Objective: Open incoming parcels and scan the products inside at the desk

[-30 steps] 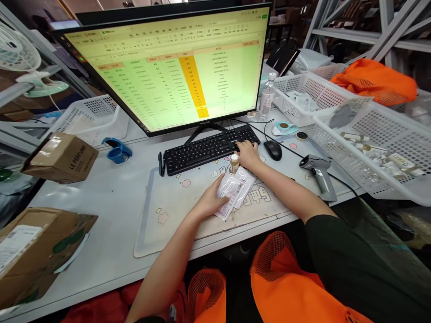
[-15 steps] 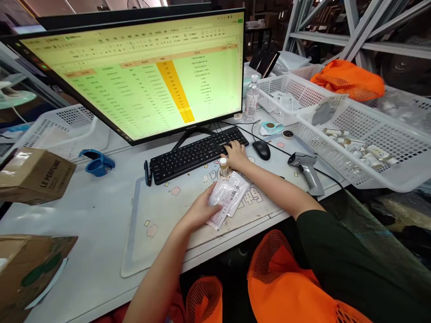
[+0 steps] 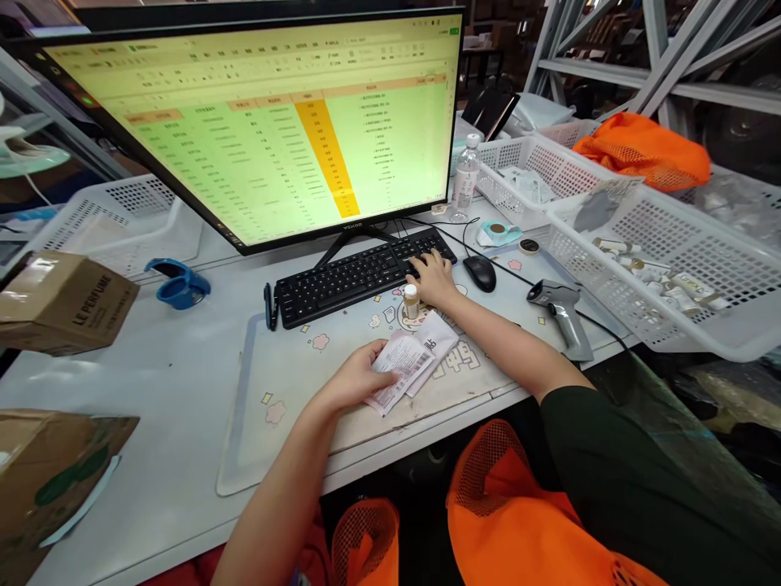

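My left hand [image 3: 351, 378] rests on the desk mat [image 3: 286, 407], fingers closed on a clear plastic packet with a printed label [image 3: 406, 362]. A second white packet lies under it to the right. My right hand [image 3: 434, 277] lies on the right end of the black keyboard [image 3: 354, 275], fingers spread over the keys. A small bottle with a white cap [image 3: 412, 299] stands upright just below that hand. The monitor [image 3: 274, 122] shows a green spreadsheet with an orange column.
A black mouse [image 3: 479, 273] and a grey barcode scanner [image 3: 561, 313] lie to the right. White baskets [image 3: 659, 244] with small items stand at the right, another at the left [image 3: 115, 220]. Cardboard boxes [image 3: 61, 301], a blue tape dispenser [image 3: 178, 283] and a water bottle [image 3: 466, 175] are on the table.
My view has shifted a little. My left hand has drawn the packet slightly toward me. My right hand stays on the keyboard.
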A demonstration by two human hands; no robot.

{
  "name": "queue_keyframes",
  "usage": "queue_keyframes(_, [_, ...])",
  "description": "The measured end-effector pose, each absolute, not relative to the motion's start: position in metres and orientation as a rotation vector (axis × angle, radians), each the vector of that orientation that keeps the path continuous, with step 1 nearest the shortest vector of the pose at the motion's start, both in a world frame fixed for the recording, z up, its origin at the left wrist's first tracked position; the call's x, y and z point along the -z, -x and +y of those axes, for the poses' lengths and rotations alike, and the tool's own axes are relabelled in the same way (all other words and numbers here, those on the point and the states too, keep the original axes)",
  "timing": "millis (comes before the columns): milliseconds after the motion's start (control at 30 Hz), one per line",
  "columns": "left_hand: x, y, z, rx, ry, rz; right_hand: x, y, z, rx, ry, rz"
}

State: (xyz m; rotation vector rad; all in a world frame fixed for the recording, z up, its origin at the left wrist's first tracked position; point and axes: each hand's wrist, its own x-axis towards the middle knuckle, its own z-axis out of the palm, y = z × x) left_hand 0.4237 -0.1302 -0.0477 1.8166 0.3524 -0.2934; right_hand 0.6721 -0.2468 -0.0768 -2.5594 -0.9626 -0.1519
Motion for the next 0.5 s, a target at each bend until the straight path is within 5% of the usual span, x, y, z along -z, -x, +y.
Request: queue_keyframes(500, [0.058,-0.420,-0.120,0.190,-2.182,0.307,0.079,-0.673,-0.247,0.074,2.541,-1.131])
